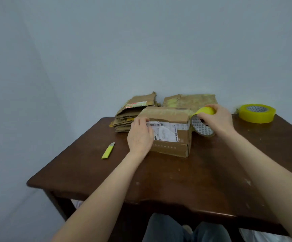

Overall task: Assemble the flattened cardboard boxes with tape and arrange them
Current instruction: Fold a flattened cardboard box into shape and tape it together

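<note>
Since the centre-frame cardboard box (172, 137) looks light and floppy, the left hand (140, 137) braces it with flat fingers (141, 121) while the right hand (217, 119) clasps the tape roll (203, 129).

Both bare forearms reach forward over the table (159, 180) from its near edge. The left hand (140, 137) lies palm-down, fingers fairly straight, pressing on the left end of the box (173, 137). The right hand (216, 119), farther back and to the right, curls its fingers round a tape roll (202, 128).

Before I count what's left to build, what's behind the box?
Flattened cardboard stack behind-left, another cardboard piece behind-right; the box hides their near edges.
</note>
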